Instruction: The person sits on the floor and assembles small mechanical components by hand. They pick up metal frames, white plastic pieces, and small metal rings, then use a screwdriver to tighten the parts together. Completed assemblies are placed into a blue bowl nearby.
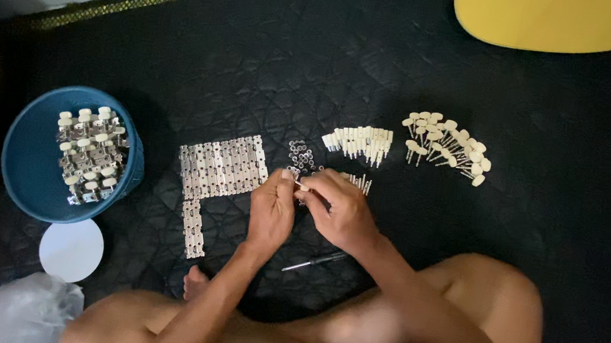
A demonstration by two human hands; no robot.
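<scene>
We see both hands meeting over the black quilted mat [475, 252], mid-scene. The left hand [271, 211] and right hand [340, 211] pinch a tiny metal part [298, 184] between fingertips; what kind of part we cannot tell. We judge it light, stiff and easy to drop, best held by its edges. To the left, a blue bowl [30, 165] holds assembled pieces with cream knobs [89, 154]. Metal plates [221, 167] lie left of the hands, cream-headed pegs [448, 145] far right.
</scene>
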